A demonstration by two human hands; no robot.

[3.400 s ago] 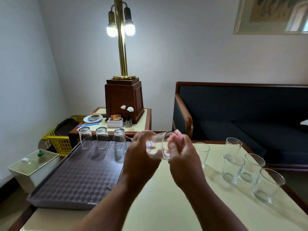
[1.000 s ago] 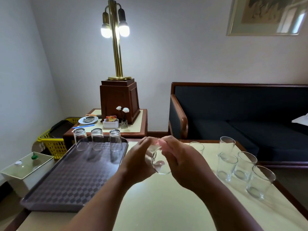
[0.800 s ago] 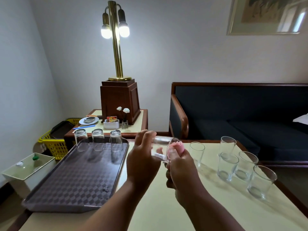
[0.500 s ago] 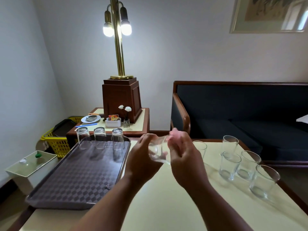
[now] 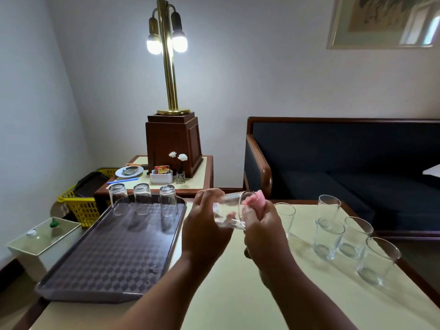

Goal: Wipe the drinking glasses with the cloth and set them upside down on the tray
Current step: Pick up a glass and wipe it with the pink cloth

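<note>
Through your head camera, you're holding the glass (image 5: 228, 214) on its side just above the table (image 5: 226, 296), between the tray (image 5: 112, 290) on the left and the waiting glasses on the right, with its mouth pointing right. Your left hand (image 5: 204, 234) is wrapping round the base end, fingers curled over the top. Your right hand (image 5: 263, 231) is clamping the pink cloth (image 5: 257, 200) at the rim, seemingly pushing it into the mouth. How deep it reaches is hard to tell through the glass. Half a second ago that right hand was covering the mouth and almost no cloth was showing. Now the pink wad is poking out at the far edge of the rim and the glass is lying flatter, so you look to be twisting glass against cloth, mid-wipe on the inside. Nothing is changing on the tray: three glasses (image 5: 142, 198) are standing upside down along its far edge, just as before. Five upright glasses (image 5: 328, 236) are waiting on the right of the table, untouched. That's putting you on glass number four, I'd say, with the flip and the set-down beside the third inverted one not yet begun.
</note>
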